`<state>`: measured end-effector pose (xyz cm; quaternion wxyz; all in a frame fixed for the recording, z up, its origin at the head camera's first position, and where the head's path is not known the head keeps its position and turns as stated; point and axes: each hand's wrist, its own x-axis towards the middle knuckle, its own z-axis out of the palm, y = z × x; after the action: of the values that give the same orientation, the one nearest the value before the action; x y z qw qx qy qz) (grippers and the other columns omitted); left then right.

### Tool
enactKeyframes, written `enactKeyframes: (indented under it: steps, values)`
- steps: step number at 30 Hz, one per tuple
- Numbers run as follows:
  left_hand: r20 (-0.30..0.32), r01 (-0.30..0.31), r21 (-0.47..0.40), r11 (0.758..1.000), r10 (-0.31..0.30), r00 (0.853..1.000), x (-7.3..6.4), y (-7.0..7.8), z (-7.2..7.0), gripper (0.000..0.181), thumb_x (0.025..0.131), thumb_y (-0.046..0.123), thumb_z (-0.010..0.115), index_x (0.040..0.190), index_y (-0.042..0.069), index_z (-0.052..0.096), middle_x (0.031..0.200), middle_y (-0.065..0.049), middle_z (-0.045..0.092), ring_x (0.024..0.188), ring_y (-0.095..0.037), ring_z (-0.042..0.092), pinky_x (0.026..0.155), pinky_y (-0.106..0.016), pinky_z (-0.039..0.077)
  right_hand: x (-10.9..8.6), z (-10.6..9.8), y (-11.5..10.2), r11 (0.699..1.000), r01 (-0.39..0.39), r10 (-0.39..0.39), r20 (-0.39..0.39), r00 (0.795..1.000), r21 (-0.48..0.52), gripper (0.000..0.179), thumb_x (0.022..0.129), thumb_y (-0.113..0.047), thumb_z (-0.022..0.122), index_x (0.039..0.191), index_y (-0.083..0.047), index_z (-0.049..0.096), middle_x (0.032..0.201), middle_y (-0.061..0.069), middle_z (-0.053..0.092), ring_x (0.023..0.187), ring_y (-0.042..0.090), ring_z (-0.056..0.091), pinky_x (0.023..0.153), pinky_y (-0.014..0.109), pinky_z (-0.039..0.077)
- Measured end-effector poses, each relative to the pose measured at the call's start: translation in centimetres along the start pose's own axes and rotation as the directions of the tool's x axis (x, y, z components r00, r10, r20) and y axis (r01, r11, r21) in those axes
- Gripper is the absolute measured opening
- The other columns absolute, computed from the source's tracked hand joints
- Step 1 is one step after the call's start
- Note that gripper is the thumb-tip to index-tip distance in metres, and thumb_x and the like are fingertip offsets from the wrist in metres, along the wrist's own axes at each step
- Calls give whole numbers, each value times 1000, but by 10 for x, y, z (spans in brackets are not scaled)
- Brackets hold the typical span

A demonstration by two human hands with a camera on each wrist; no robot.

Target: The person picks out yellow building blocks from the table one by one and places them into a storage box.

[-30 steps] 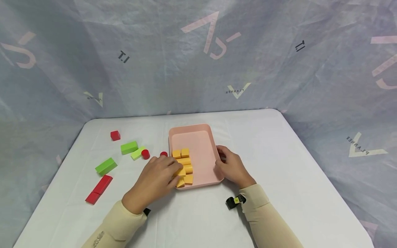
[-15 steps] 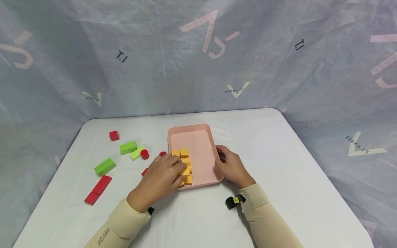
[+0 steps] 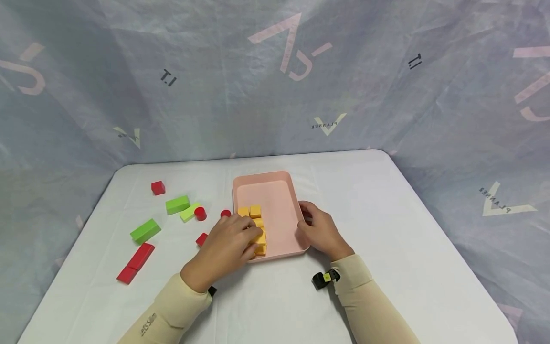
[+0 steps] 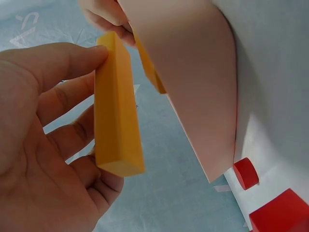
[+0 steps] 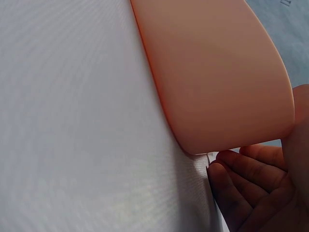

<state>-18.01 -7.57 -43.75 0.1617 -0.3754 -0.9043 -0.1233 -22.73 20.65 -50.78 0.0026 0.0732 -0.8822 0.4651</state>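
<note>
My left hand (image 3: 225, 246) pinches a long yellow block (image 4: 118, 111) between thumb and fingers, above the near left part of a pink tray (image 3: 281, 205). Thumb and fingertips lie on the block's sides in the left wrist view. Beneath and beyond it, several yellow blocks (image 3: 255, 211) sit along the tray's left side, partly hidden by the hand. At the tray's right wall, my right hand (image 3: 323, 232) grips the rim. In the right wrist view its fingers (image 5: 251, 174) curl beside the tray's outer corner, with the thumb at the rim.
Left of the tray lie red cylinders (image 3: 200, 213), a red cube (image 3: 158, 188), a small red block (image 3: 201, 239), green blocks (image 3: 145, 231), a pale green block (image 3: 190, 213) and red blocks (image 3: 141, 257). A grey patterned cloth (image 3: 275, 86) hangs behind the white table (image 3: 386, 267).
My left hand has moved right, carrying the yellow block further over the tray. A small red block has come into sight beside that hand. The right hand stays at the rim.
</note>
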Motion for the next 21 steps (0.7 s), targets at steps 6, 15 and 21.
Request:
enactKeyframes:
  steps: [6, 15, 21]
  values:
    - [-14, -7, 1, 1000, 7, 1000, 3, 1, 4, 13, 86, 19, 78, 99, 20, 77, 99, 3, 68, 88, -18, 57, 71, -31, 41, 0, 0, 0, 1000, -4, 4, 6, 1000, -7, 53, 98, -16, 58, 151, -14, 51, 137, 7, 66, 123, 25, 68, 103, 44, 55]
    - [-9, -30, -29, 999, 30, 1000, 8, 5, 9, 13, 85, 26, 84, 95, 19, 76, 94, 4, 65, 87, -18, 57, 77, -33, 46, 0, -1, -2, 1000, -12, 12, 3, 1000, -15, 53, 97, -15, 58, 150, -14, 51, 138, 7, 65, 123, 25, 68, 103, 45, 55]
    - [11, -29, -41, 999, 29, 1000, 10, 7, 16, 16, 85, 30, 85, 93, 20, 77, 94, 5, 64, 88, -17, 58, 77, -34, 46, 0, 0, -2, 1000, -15, 15, 6, 1000, -20, 53, 98, -15, 58, 150, -15, 50, 137, 6, 66, 122, 25, 68, 103, 44, 55]
